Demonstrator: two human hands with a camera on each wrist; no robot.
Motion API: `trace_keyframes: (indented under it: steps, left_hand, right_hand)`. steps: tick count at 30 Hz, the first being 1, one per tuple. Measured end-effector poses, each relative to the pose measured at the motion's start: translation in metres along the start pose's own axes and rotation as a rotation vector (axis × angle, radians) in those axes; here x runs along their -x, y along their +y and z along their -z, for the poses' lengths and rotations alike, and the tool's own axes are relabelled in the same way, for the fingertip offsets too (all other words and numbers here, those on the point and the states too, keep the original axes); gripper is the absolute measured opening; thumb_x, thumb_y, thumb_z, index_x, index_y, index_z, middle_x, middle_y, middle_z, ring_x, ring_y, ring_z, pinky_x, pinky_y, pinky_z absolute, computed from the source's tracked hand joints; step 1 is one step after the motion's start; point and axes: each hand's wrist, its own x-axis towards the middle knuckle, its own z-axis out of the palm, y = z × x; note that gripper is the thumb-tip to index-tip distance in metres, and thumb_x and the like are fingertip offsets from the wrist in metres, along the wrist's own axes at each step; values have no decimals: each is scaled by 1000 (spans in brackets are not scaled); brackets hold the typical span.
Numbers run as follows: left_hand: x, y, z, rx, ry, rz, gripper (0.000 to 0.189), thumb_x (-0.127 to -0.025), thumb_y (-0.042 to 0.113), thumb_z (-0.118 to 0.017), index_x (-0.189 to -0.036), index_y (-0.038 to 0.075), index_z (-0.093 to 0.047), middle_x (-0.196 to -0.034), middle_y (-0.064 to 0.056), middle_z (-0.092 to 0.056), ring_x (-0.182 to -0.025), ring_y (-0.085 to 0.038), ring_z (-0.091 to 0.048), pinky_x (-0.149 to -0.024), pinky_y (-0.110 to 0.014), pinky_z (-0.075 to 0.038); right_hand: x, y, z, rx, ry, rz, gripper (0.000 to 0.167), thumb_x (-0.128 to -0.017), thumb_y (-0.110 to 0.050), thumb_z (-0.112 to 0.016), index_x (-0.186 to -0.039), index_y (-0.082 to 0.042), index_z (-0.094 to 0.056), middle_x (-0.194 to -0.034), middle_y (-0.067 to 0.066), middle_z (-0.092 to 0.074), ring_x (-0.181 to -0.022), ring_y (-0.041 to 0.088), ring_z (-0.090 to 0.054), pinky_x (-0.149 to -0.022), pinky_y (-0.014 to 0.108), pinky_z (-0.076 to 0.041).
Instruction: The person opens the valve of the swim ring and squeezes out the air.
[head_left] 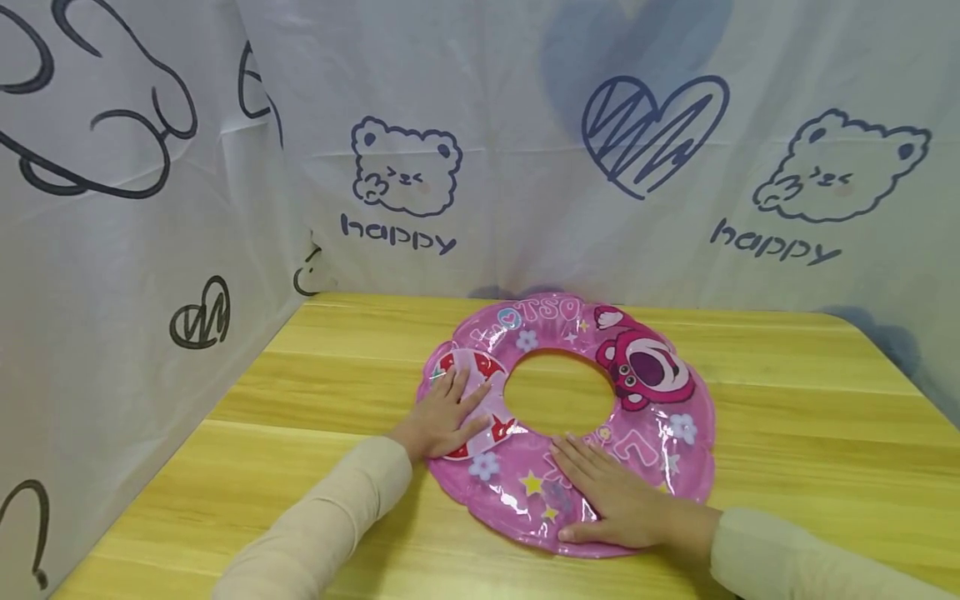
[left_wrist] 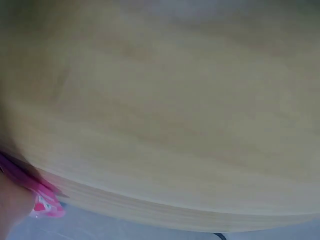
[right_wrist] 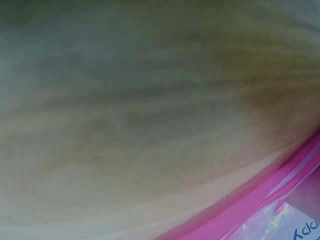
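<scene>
A pink inflatable swim ring (head_left: 510, 492) with a bear, flowers and stars printed on it lies flat on the wooden table. On its left side, over a pale panel with red prints, my left hand (head_left: 444, 421) rests with fingers spread. My right hand (head_left: 622, 500) lies palm down across the ring's front part, its fingers straight and pointing toward the hole. Only a pink edge of the ring (left_wrist: 47, 202) shows in the left wrist view, beside part of the hand. In the right wrist view, a pink strip of the ring (right_wrist: 240, 210) crosses the lower right corner.
The yellow wood-grain table (head_left: 300, 375) extends around the ring. Behind it hangs a white cloth (head_left: 517, 200) printed with bears, hearts and the word "happy". Another printed cloth (head_left: 135, 250) closes off the left side.
</scene>
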Motion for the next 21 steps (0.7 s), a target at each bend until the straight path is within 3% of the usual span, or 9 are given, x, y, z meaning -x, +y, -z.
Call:
trace_keyframes:
  steps: [2, 5, 8, 10, 12, 18, 21]
  left_hand:
    - [2, 1, -1, -48, 37, -48, 60, -98, 42, -35, -148, 13, -22, -153, -27, -4, -141, -44, -3, -117, -52, -9]
    - [9, 7, -1, -30, 48, -154, 65, -97, 44, -33, -148, 6, -19, -154, -25, -6, -142, -43, -4, -116, -52, -8]
    - [16, 15, -2, 46, -27, -254, 80, -94, 61, -21, -149, 4, -10, -155, -22, -2, -143, -40, 0, -116, -53, -3]
    - [19, 21, -3, 64, -70, -286, 92, -87, 73, -13, -149, 6, -6, -155, -21, 2, -143, -39, 2, -115, -54, 1]
    - [21, 26, -4, 24, -100, -277, 99, -80, 81, -9, -150, 11, -5, -155, -20, 5, -143, -38, 4, -115, -55, 4]
    - [22, 35, -5, -105, -139, -196, 91, -83, 71, -41, -151, 19, -10, -156, -16, 6, -144, -34, 7, -115, -54, 6]
    - [23, 39, -5, -174, -126, -194, 91, -82, 69, -44, -150, 17, -13, -157, -15, 4, -144, -36, 5, -115, -55, 4]
  right_hand:
    - [0, 0, 0, 7, 11, 8, 92, -84, -63, -49, -147, -2, -20, -154, 17, -15, -141, 36, -16, -111, 49, -15]
    - [1, 0, 0, 13, 19, 19, 92, -85, -63, -48, -146, -1, -21, -154, 18, -16, -141, 37, -17, -111, 50, -18]
    - [1, 0, 1, 16, 12, 18, 91, -85, -63, -47, -147, -1, -20, -154, 18, -15, -141, 37, -17, -112, 51, -20]
    - [0, 1, 1, 26, 5, 15, 91, -86, -64, -46, -147, -2, -19, -154, 17, -15, -141, 37, -16, -112, 51, -20]
    - [-1, 1, 2, 35, 2, 16, 91, -86, -64, -45, -147, -1, -19, -154, 18, -15, -141, 37, -16, -112, 50, -20]
    - [-2, 1, 0, 44, 3, 22, 91, -86, -64, -45, -146, -1, -20, -154, 18, -17, -141, 37, -17, -112, 50, -20]
    - [-2, 1, -1, 45, 8, 20, 90, -86, -64, -45, -147, -1, -21, -154, 18, -17, -141, 36, -18, -112, 50, -20]
